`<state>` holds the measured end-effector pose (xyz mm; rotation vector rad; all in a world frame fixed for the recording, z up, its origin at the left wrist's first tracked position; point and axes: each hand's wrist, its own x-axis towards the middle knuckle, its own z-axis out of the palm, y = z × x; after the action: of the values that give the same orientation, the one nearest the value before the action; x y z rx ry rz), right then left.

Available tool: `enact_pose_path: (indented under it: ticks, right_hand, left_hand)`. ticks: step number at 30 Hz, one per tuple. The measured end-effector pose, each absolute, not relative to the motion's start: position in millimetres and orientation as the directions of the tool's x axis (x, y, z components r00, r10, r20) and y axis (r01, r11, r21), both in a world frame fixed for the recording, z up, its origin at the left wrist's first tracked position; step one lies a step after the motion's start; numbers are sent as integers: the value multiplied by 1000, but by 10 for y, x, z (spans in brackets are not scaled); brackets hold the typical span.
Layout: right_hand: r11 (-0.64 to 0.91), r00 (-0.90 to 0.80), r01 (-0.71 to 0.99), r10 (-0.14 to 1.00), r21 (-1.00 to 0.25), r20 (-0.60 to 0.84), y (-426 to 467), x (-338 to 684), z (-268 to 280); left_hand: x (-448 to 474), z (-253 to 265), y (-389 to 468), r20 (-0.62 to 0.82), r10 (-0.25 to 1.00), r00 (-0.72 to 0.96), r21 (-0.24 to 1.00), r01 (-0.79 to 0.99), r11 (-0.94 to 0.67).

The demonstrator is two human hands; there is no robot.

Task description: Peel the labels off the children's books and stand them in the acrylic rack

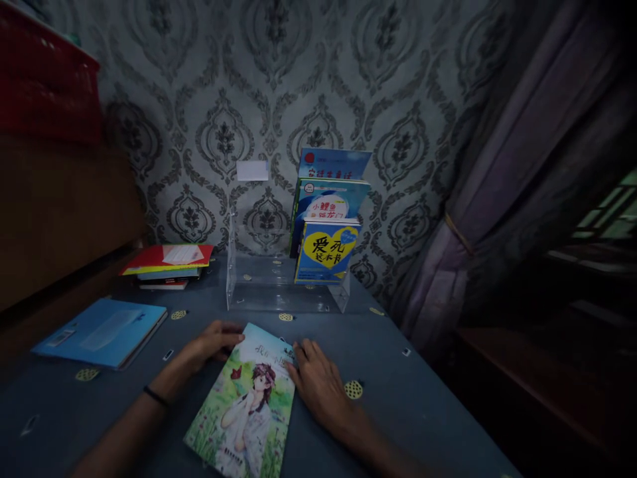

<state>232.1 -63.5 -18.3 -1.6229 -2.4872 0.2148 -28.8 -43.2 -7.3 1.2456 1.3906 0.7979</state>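
A book (249,411) with an illustrated green cover, showing a figure with dark hair in white clothes, lies at a slant near the front of the table. At its upper left edge, my left hand (216,342) grips it with the thumb at the cover and the fingers partly hidden behind. My right hand (318,378) holds the upper right edge, thumb over the cover and fingers curving along the side. Beyond the book stands a clear acrylic rack (288,299). On its right side a yellow-and-blue book (328,252) leans in front of blue books (333,199).
On the left lie a light-blue book (107,332) and a small stack topped by a red book (169,257). A red container (50,73) sits above a brown wooden panel (64,212). A tied curtain (462,226) hangs beyond the table's right edge.
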Motion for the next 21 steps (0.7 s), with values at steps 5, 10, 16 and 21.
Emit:
enact_pose_path:
  ticks: [5,10,16,21]
  right_hand:
    - [382,-383,888,922,-258,47,-674,2329,-170]
    - [349,-319,804,936,-482,146,-585,2419,-257]
    - [229,-385,225,914,-947,130,-366,2467,-370]
    - [190,-527,171,846,-967,73,-418,2430,-323]
  left_hand:
    - [-55,-107,-529,-278,922,269,959,22,283]
    - [100,-54,-570,-186,954,234,943,-230,240]
    - [193,185,-625,-24,987,159,960,-273,68]
    - [270,282,-630,222,973,71,935,-300,-191]
